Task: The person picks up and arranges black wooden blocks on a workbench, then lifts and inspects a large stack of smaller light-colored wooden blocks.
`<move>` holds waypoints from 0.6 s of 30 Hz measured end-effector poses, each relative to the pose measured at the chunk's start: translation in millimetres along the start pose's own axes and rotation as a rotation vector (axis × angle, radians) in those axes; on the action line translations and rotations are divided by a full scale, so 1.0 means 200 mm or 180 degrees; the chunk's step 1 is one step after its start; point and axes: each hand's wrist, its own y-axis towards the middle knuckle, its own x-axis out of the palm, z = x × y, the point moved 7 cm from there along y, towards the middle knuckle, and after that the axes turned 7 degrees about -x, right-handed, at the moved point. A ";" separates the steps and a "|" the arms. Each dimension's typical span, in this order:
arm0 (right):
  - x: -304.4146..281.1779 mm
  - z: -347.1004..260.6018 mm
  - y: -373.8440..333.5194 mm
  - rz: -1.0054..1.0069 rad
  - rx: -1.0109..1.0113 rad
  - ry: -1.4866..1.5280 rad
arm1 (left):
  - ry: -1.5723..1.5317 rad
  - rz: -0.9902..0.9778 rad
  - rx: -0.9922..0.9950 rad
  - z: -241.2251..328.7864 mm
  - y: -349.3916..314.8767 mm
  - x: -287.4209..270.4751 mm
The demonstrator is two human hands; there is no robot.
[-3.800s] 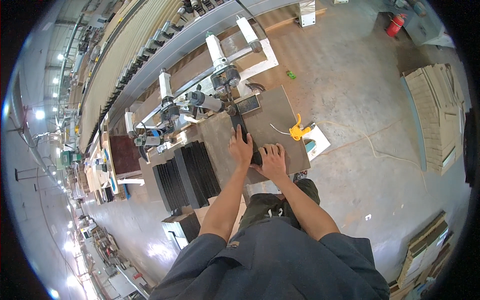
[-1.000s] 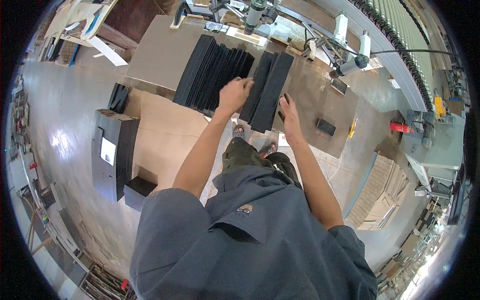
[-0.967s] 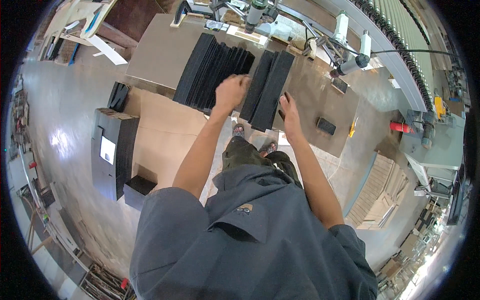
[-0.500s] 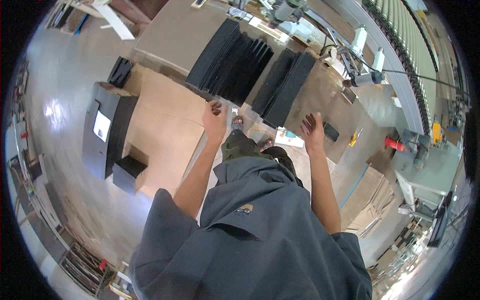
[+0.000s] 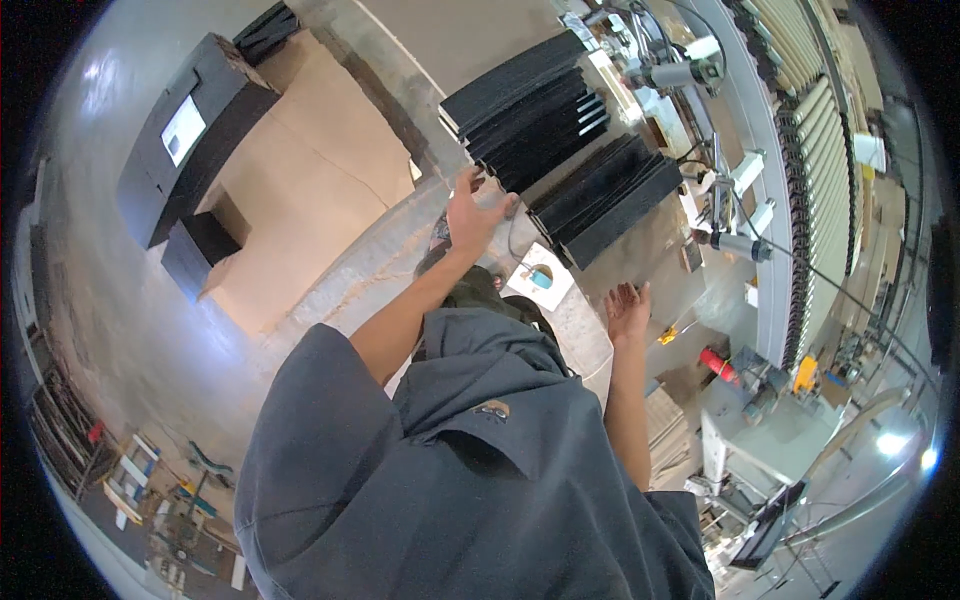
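Spread and empty, the left hand [image 5: 474,218] and the loosely curled, empty right hand [image 5: 628,314] hover about the bench's [image 5: 480,35] near edge, where black boards [image 5: 530,115] already sit in two groups.

Grey floor [image 5: 95,260] is showing glare; a grey-green table [image 5: 785,440] is standing lower right; lamps [image 5: 893,443] are glowing beyond.
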 end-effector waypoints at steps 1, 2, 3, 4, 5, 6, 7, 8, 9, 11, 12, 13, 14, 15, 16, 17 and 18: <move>-0.01 0.00 0.00 0.0032 0.0027 -0.0103 | 0.0121 0.0049 -0.0034 0.00 -0.01 0.01; -0.02 -0.01 0.01 0.0068 0.0052 -0.0201 | 0.0082 0.0082 -0.0076 -0.01 -0.02 0.03; -0.02 -0.02 0.02 0.0056 0.0030 -0.0258 | 0.0019 0.0129 -0.0001 0.01 -0.02 0.04; -0.01 -0.03 0.02 0.0000 0.0023 -0.0310 | -0.0030 0.0181 0.0088 0.01 -0.02 0.05; 0.00 -0.04 0.03 -0.0054 0.0015 -0.0361 | -0.0055 0.0214 0.0064 0.00 -0.02 0.06; 0.01 -0.06 0.04 -0.0074 -0.0002 -0.0400 | 0.0051 0.0273 0.0101 -0.01 -0.01 0.06; 0.01 -0.07 0.03 -0.0047 0.0019 -0.0435 | 0.0160 0.0306 0.0145 0.01 -0.01 0.07; 0.01 -0.08 0.03 -0.0021 0.0039 -0.0468 | 0.0135 0.0311 0.0132 0.01 -0.01 0.07; 0.02 -0.09 0.03 -0.0020 0.0018 -0.0487 | 0.0117 0.0157 0.0030 0.01 -0.01 0.07; 0.04 -0.11 0.02 -0.0085 -0.0031 -0.0502 | 0.0084 0.0005 -0.0073 -0.01 -0.02 0.07; 0.05 -0.13 0.02 -0.0085 -0.0047 -0.0511 | 0.0225 -0.0095 0.0055 0.01 -0.03 0.08; 0.08 -0.14 0.01 -0.0076 -0.0070 -0.0529 | 0.0372 -0.0184 0.0183 0.01 -0.03 0.10; 0.10 -0.16 0.01 -0.0067 -0.0093 -0.0546 | 0.0362 -0.0170 0.0184 0.00 -0.03 0.10; 0.12 -0.17 0.01 -0.0078 -0.0103 -0.0551 | 0.0570 -0.0053 0.0492 0.02 -0.04 0.09; 0.14 -0.17 0.01 -0.0157 -0.0133 -0.0605 | 0.0775 0.0050 0.0800 0.07 -0.05 0.09; 0.15 -0.18 0.01 -0.0236 -0.0162 -0.0659 | 0.0766 0.0049 0.0800 0.08 -0.05 0.09; 0.16 -0.18 0.01 -0.0233 -0.0168 -0.0663 | 0.0763 0.0014 0.0890 0.09 -0.05 0.09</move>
